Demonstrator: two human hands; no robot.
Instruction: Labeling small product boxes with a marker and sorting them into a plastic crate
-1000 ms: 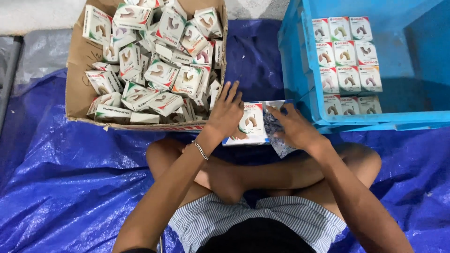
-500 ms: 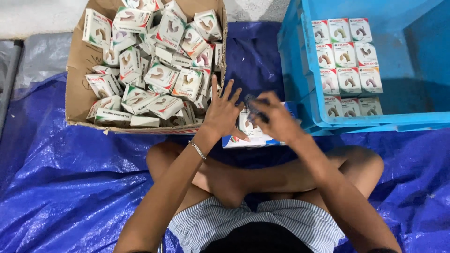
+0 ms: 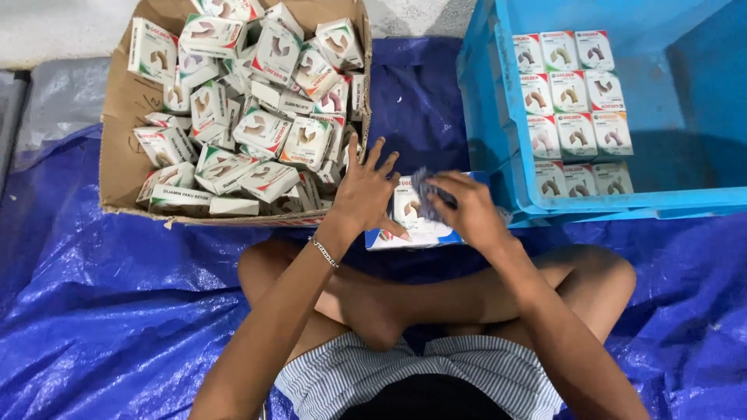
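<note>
Pressing our spread left hand (image 3: 366, 187) on a white carton pack (image 3: 411, 222), our right hand (image 3: 467, 211) pinches something dark, blurred beyond telling

Bright, even overhead light across the whole frame. Soft white glare on the wrinkled blue tarp (image 3: 117, 311) at lower left. Deep shadow inside the blue crate (image 3: 685, 101) at upper right. Slight motion blur at the right hand (image 3: 467, 210). Mild wide-angle bending along the edges.
</note>
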